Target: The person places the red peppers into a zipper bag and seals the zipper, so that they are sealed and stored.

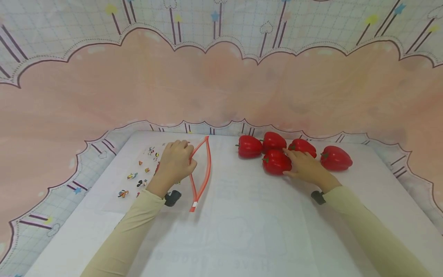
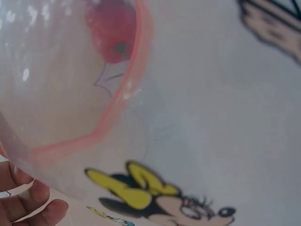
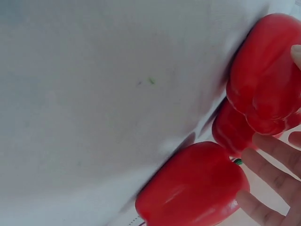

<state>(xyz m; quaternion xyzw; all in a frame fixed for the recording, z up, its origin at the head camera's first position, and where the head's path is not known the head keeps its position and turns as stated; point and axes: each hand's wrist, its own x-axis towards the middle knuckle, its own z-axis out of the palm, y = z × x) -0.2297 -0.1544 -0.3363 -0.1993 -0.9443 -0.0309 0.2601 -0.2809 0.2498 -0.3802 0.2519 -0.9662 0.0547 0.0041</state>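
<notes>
My left hand [image 1: 174, 161] holds the open mouth of a clear plastic zip bag [image 1: 208, 165] by its orange-red edge. Cartoon figures decorate the bag's side, which fills most of the left wrist view, and curled left fingers [image 2: 37, 197] show at its rim. On the right, my right hand [image 1: 304, 167] reaches to the front red bell pepper [image 1: 275, 162], thumb and fingertips at its right end. Seen from the right wrist, the fingers [image 3: 270, 172] are spread and fairly straight, with the thumb on the nearest pepper [image 3: 268, 70].
Several more red bell peppers lie around it: one at the left [image 1: 250, 146], one behind [image 1: 274, 141], one partly behind my right hand [image 1: 303, 146], and one at the far right [image 1: 335, 158]. All are on a white table [image 1: 221, 231]; a patterned curtain [image 1: 221, 88] hangs behind.
</notes>
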